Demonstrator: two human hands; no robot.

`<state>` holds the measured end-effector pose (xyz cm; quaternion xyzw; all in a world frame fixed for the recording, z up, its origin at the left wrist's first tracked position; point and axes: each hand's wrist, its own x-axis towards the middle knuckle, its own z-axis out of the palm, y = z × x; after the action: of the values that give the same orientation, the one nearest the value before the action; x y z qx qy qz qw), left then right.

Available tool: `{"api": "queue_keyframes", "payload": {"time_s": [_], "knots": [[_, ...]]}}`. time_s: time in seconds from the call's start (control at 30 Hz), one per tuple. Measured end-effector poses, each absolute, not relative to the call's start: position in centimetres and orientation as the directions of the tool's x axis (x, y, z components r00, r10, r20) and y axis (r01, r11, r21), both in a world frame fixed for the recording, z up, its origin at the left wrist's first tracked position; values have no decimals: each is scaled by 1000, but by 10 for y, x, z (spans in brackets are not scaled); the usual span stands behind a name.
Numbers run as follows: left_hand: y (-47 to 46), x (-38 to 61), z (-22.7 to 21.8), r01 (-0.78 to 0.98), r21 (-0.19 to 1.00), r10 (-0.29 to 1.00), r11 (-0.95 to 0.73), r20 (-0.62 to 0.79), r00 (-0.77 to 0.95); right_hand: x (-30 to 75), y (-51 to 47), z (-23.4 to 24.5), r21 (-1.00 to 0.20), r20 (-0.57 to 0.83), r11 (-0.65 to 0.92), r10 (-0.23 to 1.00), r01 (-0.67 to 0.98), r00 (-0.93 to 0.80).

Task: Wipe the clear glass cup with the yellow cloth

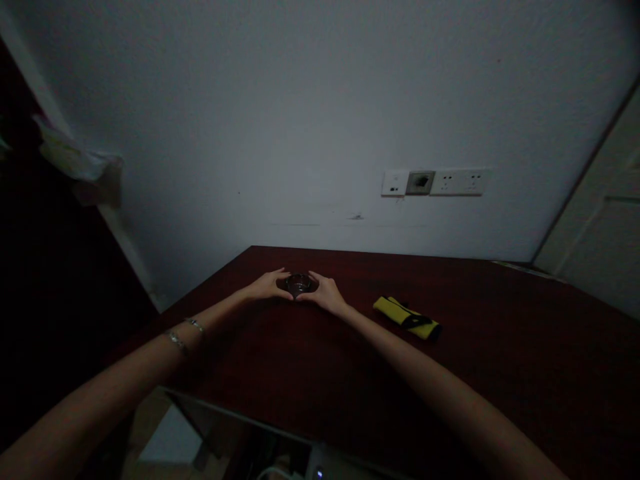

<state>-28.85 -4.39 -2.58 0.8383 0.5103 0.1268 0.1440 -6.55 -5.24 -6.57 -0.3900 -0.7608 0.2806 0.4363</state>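
Both my arms reach far across a dark red-brown table (500, 373). My left hand (267, 285) and my right hand (325, 293) cup a small round dark object (299, 284), perhaps a glass dish or lid, from either side. The fingers of each hand curl round its rim and nearly meet in front of it. The object rests on the table. Two thin bracelets (184, 333) sit on my left forearm. The light is dim, so the object's detail is hard to read.
A yellow and black folded thing (407, 317) lies on the table right of my hands. A row of wall sockets (433, 182) is on the white wall behind. A door (600, 220) stands at the right. Crumpled cloth or paper (75, 163) hangs at the left.
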Motion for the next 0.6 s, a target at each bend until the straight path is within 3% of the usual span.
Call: {"api": "queue_keyframes", "payload": {"time_s": [0.6], "knots": [[-59,-299,-44,842,358,905,-403,17,426,-79,-59,-84,-746,409,534,839,399,-358]]}}
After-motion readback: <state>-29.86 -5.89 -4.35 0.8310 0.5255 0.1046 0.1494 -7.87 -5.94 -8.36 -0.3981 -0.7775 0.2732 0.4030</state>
